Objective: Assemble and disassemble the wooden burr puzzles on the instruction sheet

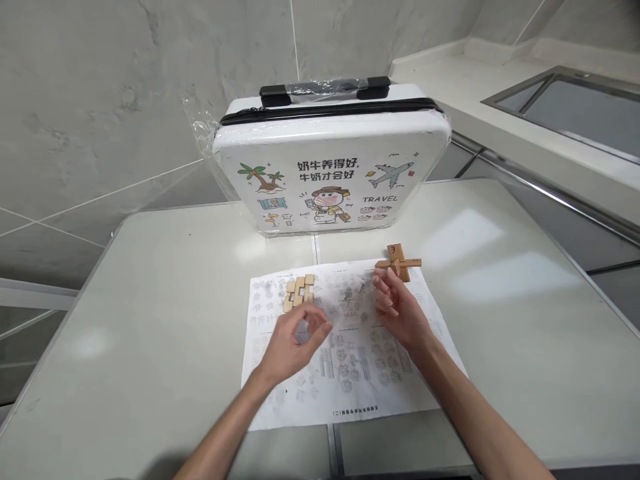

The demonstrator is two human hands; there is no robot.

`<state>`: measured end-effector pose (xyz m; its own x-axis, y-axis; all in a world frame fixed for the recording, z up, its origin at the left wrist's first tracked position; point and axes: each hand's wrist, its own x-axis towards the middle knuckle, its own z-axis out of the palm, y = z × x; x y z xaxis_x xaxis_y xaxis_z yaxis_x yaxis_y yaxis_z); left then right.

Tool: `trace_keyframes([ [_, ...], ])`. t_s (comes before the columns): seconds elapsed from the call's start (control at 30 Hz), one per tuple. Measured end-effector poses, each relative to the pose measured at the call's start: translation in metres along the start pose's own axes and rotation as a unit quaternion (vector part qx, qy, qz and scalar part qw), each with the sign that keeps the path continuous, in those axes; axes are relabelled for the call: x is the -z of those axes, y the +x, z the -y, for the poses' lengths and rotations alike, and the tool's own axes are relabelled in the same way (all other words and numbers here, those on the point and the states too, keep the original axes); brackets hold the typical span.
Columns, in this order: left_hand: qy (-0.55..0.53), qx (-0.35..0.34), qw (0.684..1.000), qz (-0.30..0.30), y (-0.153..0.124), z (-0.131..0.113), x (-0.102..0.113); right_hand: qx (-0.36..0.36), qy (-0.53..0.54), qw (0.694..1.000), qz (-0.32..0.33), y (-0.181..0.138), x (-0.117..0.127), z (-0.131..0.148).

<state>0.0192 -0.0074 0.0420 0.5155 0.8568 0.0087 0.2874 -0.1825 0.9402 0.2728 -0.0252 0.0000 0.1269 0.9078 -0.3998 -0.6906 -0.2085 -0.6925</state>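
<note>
A printed instruction sheet with rows of small drawings lies on the table under both hands. On its upper left sit several pale wooden puzzle pieces in a stepped cluster. Just in front of them hovers my left hand, thumb and fingers curved in a loose ring with nothing visible between them. A brown wooden interlocking puzzle, cross-shaped with a dark mark on one arm, rests at the sheet's upper right edge. My right hand is close in front of it, fingers loosely bent and apart; whether a fingertip touches it I cannot tell.
A white suitcase with cartoon prints, partly wrapped in clear plastic, stands at the back of the pale folding table. A seam runs down the table's middle. Grey tiled wall is behind, and a white counter lies at right.
</note>
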Motion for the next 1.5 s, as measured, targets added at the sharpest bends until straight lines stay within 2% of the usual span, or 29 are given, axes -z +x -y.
trace_keyframes([
  [0.07, 0.134, -0.083, 0.987, -0.042, 0.01, 0.006, 0.018, -0.027, -0.033, 0.999, 0.007, -0.003, -0.006, -0.004],
  [0.13, 0.229, -0.116, 0.966, -0.035, 0.02, 0.015, 0.034, -0.045, -0.058, 0.997, 0.023, -0.007, -0.01, -0.006],
  [0.17, 0.258, -0.122, 0.958, -0.013, 0.024, 0.021, 0.041, -0.049, -0.066, 0.996, 0.034, -0.008, -0.012, -0.007],
  [0.3, 0.303, -0.124, 0.943, 0.058, 0.037, 0.037, 0.057, -0.05, -0.095, 0.991, 0.08, -0.011, -0.016, -0.006],
  [0.47, 0.292, -0.131, 0.944, 0.074, 0.047, 0.044, 0.058, -0.052, -0.132, 0.985, 0.098, -0.011, -0.017, -0.004],
  [0.63, 0.281, -0.134, 0.949, 0.048, 0.052, 0.047, 0.052, -0.044, -0.15, 0.982, 0.109, -0.012, -0.018, -0.003],
  [0.77, 0.276, -0.143, 0.95, 0.031, 0.049, 0.04, 0.031, -0.015, -0.178, 0.977, 0.113, -0.015, -0.021, -0.004],
  [0.9, 0.26, -0.172, 0.948, 0.063, 0.041, 0.029, 0.004, 0.043, -0.237, 0.964, 0.116, -0.017, -0.022, -0.005],
  [1.0, 0.258, -0.174, 0.947, 0.076, 0.037, 0.026, -0.008, 0.088, -0.3, 0.942, 0.121, -0.018, -0.022, -0.006],
  [1.07, 0.258, -0.167, 0.948, 0.083, 0.036, 0.025, -0.01, 0.123, -0.355, 0.919, 0.121, -0.019, -0.021, -0.008],
  [1.13, 0.259, -0.159, 0.948, 0.091, 0.036, 0.025, -0.006, 0.17, -0.425, 0.881, 0.121, -0.019, -0.019, -0.011],
  [1.27, 0.284, -0.144, 0.943, 0.095, 0.037, 0.024, 0.014, 0.272, -0.573, 0.759, 0.146, -0.017, -0.01, -0.016],
  [1.37, 0.307, -0.131, 0.937, 0.098, 0.035, 0.024, 0.03, 0.317, -0.651, 0.668, 0.175, -0.016, -0.005, -0.017],
  [1.43, 0.307, -0.115, 0.941, 0.086, 0.031, 0.025, 0.037, 0.319, -0.681, 0.629, 0.196, -0.016, -0.002, -0.018],
  [1.5, 0.278, -0.098, 0.953, 0.07, 0.025, 0.025, 0.038, 0.318, -0.7, 0.604, 0.213, -0.015, -0.001, -0.02],
])
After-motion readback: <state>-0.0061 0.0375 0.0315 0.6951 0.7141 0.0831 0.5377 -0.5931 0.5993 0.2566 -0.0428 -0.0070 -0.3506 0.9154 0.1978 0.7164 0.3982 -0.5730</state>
